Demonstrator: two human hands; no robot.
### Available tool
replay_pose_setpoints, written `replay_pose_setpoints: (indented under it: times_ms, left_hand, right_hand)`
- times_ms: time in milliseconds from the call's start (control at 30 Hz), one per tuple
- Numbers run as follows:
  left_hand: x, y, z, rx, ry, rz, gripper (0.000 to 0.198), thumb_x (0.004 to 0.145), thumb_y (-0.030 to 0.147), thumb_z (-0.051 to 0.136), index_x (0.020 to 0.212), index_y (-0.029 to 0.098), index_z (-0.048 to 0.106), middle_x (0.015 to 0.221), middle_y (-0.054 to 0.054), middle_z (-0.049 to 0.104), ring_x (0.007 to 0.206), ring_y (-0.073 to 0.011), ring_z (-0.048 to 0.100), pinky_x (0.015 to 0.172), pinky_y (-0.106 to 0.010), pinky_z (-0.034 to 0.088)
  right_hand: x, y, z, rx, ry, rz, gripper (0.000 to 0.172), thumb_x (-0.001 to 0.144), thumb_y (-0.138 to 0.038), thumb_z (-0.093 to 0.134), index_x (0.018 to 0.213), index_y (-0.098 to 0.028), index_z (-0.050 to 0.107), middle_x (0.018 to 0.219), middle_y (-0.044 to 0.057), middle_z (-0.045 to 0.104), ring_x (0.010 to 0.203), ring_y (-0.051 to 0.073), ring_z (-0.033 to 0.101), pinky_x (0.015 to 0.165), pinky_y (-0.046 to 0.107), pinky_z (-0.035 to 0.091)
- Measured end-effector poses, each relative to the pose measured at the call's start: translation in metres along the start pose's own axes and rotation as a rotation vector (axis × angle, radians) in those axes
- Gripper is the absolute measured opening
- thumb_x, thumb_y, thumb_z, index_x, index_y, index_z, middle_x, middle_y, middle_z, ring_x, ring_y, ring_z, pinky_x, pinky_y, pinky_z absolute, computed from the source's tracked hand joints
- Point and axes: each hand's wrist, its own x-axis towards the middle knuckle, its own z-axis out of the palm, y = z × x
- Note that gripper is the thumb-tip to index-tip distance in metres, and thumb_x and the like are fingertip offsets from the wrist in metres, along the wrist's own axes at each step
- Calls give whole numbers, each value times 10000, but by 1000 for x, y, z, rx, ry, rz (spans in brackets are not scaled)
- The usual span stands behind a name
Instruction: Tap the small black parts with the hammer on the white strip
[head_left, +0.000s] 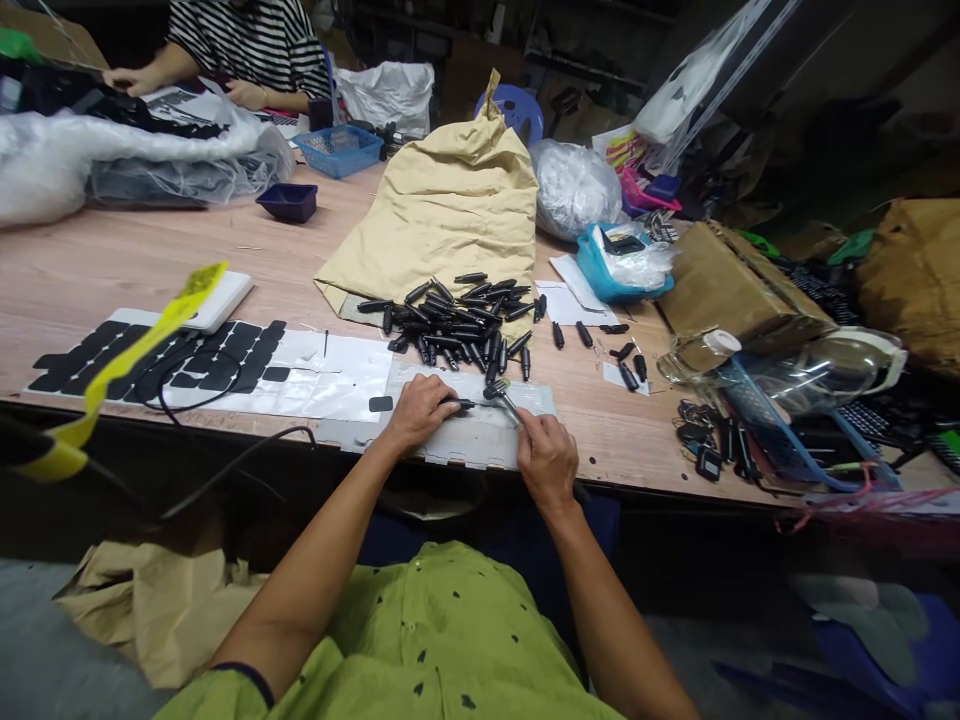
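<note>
Head view: the worker's left hand [424,412] pinches a slim black rod [466,404] over the grey board [476,442], the right hand [550,462] grips a metal tool [509,404] near it; for good control, hold the rod steady.

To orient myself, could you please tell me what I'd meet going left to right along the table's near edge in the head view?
White sheet with black pieces, left hand, silver metal piece, right hand, small dark items, blue basket.
</note>
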Motion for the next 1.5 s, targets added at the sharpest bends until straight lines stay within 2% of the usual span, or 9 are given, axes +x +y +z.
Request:
replay_pose_setpoints:
  times_ms: [233, 333, 467, 667, 767, 1033, 1167, 1333, 1500]
  left_hand:
    - [-15, 10, -12, -130, 64, 119, 287, 1001, 377, 460, 1008, 210, 693, 959, -67, 665, 945, -227, 580, 870, -376, 467]
    - [-52, 23, -6, -231, 69, 267, 351, 1033, 403, 381, 1102, 198, 658, 974, -83, 681, 915, -211, 618, 845, -348, 493]
    - [-108, 31, 24, -205, -124, 375, 379, 1040, 424, 358, 1147, 213, 654, 891, -77, 709, 824, -198, 663, 788, -321, 504]
    - [-132, 13, 62, 67, -490, -150, 311, 1009, 354, 403, 1075, 237, 683, 890, -83, 754, 843, -247, 728, 736, -322, 512]
    - [-128, 11, 61, 116, -573, -241, 206, 948, 300, 516, 1023, 248, 700, 895, -83, 759, 863, -268, 737, 734, -327, 513]
    - [-93, 45, 27, -177, -320, 151, 197, 929, 224, 533, 1016, 226, 709, 942, -63, 743, 861, -188, 699, 786, -279, 531]
    - [-96, 29, 28, -241, -379, 149, 190, 893, 232, 562, 969, 225, 736, 873, -44, 754, 784, -174, 691, 749, -267, 525]
    - [-137, -4, 37, -98, -442, -167, 191, 837, 206, 584, 917, 212, 757, 784, -39, 755, 717, -187, 693, 673, -272, 517]
    - [-143, 20, 18, -209, -225, 96, 219, 921, 311, 556, 933, 225, 757, 808, -61, 745, 739, -177, 689, 715, -292, 549]
  right_hand:
    - [-5, -5, 9, -121, 34, -31, 318, 950, -174, 497, 1116, -263, 753, 864, 70, 607, 776, 214, 450, 702, 334, 335]
    - [-4, -7, 8, -114, 39, -33, 322, 950, -169, 494, 1121, -259, 750, 866, 74, 608, 804, 223, 454, 724, 339, 350]
    - [-4, -9, 9, -108, 14, -11, 332, 934, -160, 502, 1139, -265, 740, 887, 77, 599, 811, 224, 451, 717, 338, 352]
    - [-5, -9, 11, -108, 17, -14, 340, 931, -164, 493, 1150, -265, 732, 889, 78, 591, 816, 226, 455, 711, 339, 355]
    - [-6, -8, 11, -98, 9, -18, 342, 926, -171, 496, 1160, -267, 727, 900, 81, 588, 819, 228, 451, 715, 340, 358]
    - [-4, -9, 11, -139, 36, -36, 324, 936, -164, 494, 1126, -262, 737, 872, 75, 587, 812, 227, 453, 709, 338, 345]
    - [-2, -11, 7, -148, 0, -25, 333, 949, -175, 481, 1144, -262, 737, 878, 80, 590, 815, 234, 451, 714, 347, 344]
    - [-1, -12, 5, -135, -64, 31, 339, 941, -194, 498, 1191, -272, 713, 924, 84, 582, 845, 239, 447, 728, 348, 342]
    - [-2, -11, 4, -151, -48, 9, 331, 945, -185, 489, 1172, -260, 718, 907, 81, 583, 833, 234, 449, 715, 345, 333]
